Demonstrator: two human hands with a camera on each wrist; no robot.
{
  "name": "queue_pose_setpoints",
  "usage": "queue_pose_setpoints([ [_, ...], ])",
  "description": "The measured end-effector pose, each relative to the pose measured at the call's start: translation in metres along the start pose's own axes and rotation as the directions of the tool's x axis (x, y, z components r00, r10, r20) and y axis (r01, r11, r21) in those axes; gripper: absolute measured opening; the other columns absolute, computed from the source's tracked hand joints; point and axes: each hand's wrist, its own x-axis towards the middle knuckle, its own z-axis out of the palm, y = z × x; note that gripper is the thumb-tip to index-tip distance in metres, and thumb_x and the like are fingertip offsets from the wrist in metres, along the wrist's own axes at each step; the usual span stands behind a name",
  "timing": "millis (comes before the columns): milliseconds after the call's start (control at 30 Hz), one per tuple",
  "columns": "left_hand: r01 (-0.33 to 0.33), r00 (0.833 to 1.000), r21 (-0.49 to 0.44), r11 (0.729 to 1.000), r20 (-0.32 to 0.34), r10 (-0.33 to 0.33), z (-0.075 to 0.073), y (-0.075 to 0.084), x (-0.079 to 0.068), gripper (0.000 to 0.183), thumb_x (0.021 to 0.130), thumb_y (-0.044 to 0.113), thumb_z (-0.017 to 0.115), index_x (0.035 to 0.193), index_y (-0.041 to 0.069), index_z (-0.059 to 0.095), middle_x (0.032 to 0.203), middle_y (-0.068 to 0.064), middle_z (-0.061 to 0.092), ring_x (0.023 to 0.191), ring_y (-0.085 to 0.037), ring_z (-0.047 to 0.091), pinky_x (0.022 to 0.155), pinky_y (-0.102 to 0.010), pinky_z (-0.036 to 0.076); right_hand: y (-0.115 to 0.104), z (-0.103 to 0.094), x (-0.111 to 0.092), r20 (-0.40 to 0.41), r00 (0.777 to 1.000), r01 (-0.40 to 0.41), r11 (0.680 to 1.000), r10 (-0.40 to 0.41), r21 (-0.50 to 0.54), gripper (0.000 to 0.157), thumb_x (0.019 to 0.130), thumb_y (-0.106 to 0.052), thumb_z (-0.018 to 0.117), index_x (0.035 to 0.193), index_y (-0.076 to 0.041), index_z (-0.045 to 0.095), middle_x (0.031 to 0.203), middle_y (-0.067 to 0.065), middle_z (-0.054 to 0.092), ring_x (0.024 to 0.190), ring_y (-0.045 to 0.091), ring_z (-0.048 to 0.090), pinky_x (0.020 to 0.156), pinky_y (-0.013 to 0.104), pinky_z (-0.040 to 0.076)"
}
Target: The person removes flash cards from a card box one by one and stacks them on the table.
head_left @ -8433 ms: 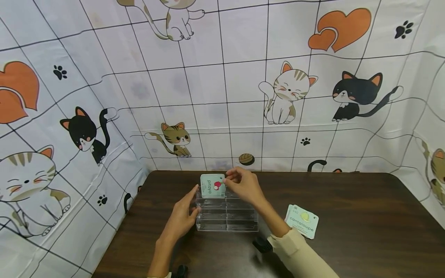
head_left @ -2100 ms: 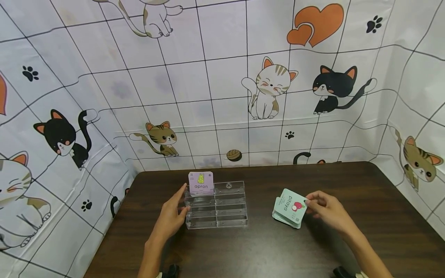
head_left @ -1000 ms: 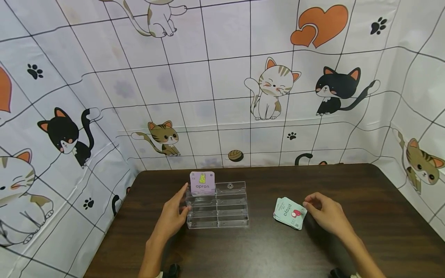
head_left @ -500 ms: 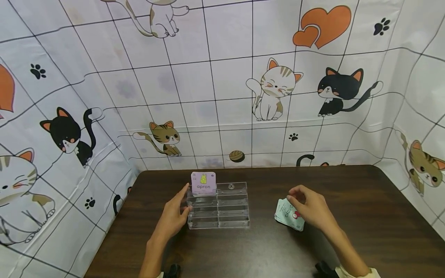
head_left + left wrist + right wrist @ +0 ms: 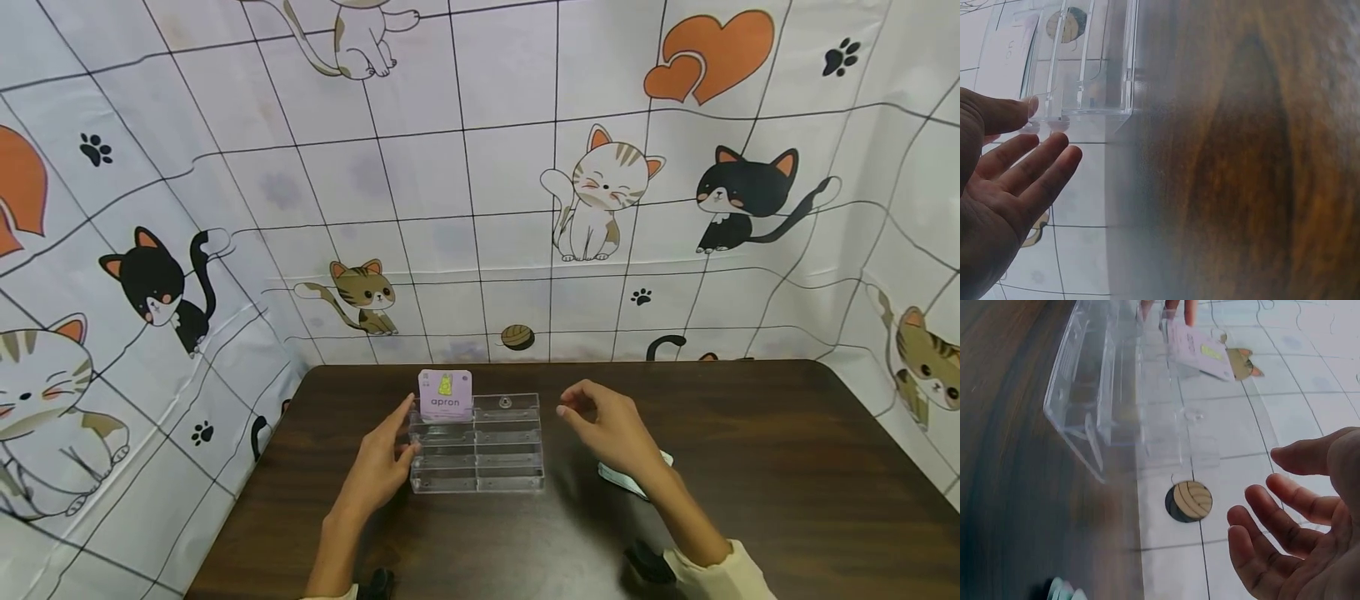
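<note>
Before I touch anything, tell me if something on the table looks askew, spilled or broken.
Nothing stands out: the rack shows no break, the apron card stands straight in its back left slot, and no spill shows on the table. The right arm mostly hides the cards, so their neatness is unclear.

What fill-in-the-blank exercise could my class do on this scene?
1. The purple card bears the large word ____.
2. Front or back: it stands in the rack's ____ row.
3. A divider splits each row into ____ compartments.
4. The right hand holds ____.

Missing words: apron; back; two; nothing.
</note>
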Motion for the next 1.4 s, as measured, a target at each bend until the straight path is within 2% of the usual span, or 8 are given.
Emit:
queue_pose_setpoints([
  [100,-0.001,1.000,0.008,1.000,-0.001,0.001,0.000,0.000,0.002,0.086,0.098,-0.006,0.073,0.171,0.013,0.031,0.169,-0.022,0.043,0.137,-0.042,0.064,0.098,-0.039,0.065,-0.005,0.006,0.005,0.004,1.000,0.013,1.000,-0.013,0.028,0.013,0.103,-0.015,0.073,0.114,-0.008,0.073,0.106,0.005,0.078,0.101,0.023,0.076,0.085,0.037,0.066],
  [233,0.005,1.000,0.018,1.000,0.001,-0.005,-0.001,0.000,0.002,0.086,0.098,-0.006,0.073,0.171,0.013,0.031,0.169,-0.022,0.043,0.137,-0.042,0.064,0.098,-0.040,0.065,-0.011,0.013,0.011,0.014,1.000,0.020,0.998,-0.021,0.065,0.014,0.103,-0.015,0.074,0.114,-0.007,0.073,0.107,0.006,0.078,0.101,0.023,0.076,0.085,0.035,0.066],
  [533,0.003,1.000,0.020,1.000,-0.004,-0.003,-0.001,-0.002,-0.001,0.085,0.098,-0.006,0.073,0.170,0.011,0.031,0.168,-0.023,0.044,0.136,-0.042,0.065,0.097,-0.040,0.066,-0.023,0.028,0.026,0.035,0.999,0.031,0.996,-0.034,0.088,0.016,0.102,-0.017,0.075,0.116,-0.008,0.072,0.104,0.005,0.077,0.094,0.017,0.073,0.082,0.031,0.060],
  [767,0.000,1.000,0.019,1.000,-0.011,0.000,0.000,-0.002,-0.001,0.086,0.098,-0.005,0.073,0.170,0.013,0.031,0.168,-0.022,0.045,0.136,-0.041,0.065,0.098,-0.041,0.065,-0.029,0.038,0.035,0.043,0.998,0.043,0.991,-0.049,0.124,0.018,0.101,-0.018,0.076,0.117,-0.008,0.072,0.102,0.005,0.076,0.093,0.019,0.072,0.081,0.031,0.058],
  [1033,-0.005,1.000,0.019,1.000,-0.009,0.006,0.000,0.001,0.000,0.085,0.098,-0.006,0.073,0.170,0.012,0.032,0.168,-0.022,0.044,0.136,-0.042,0.065,0.097,-0.041,0.066,-0.037,0.047,0.043,0.047,0.998,0.024,0.989,-0.032,0.143,0.022,0.100,-0.019,0.077,0.118,-0.008,0.072,0.104,0.005,0.077,0.093,0.015,0.072,0.082,0.031,0.058],
  [1233,-0.001,1.000,0.011,1.000,-0.006,0.001,0.000,0.001,0.001,0.085,0.098,-0.006,0.073,0.170,0.012,0.032,0.168,-0.022,0.044,0.137,-0.042,0.064,0.097,-0.041,0.066,-0.044,0.055,0.046,0.037,0.999,0.014,0.985,-0.020,0.170,0.021,0.098,-0.018,0.078,0.116,-0.008,0.073,0.103,0.006,0.077,0.095,0.020,0.073,0.081,0.030,0.059],
  [1400,0.000,1.000,0.018,1.000,-0.010,0.001,0.000,0.001,0.001,0.085,0.098,-0.006,0.073,0.170,0.013,0.032,0.167,-0.022,0.045,0.136,-0.042,0.064,0.097,-0.041,0.066,-0.046,0.065,0.051,0.036,0.999,0.012,0.982,-0.019,0.189,0.019,0.099,-0.018,0.078,0.114,-0.008,0.074,0.102,0.007,0.077,0.096,0.022,0.074,0.081,0.034,0.060],
])
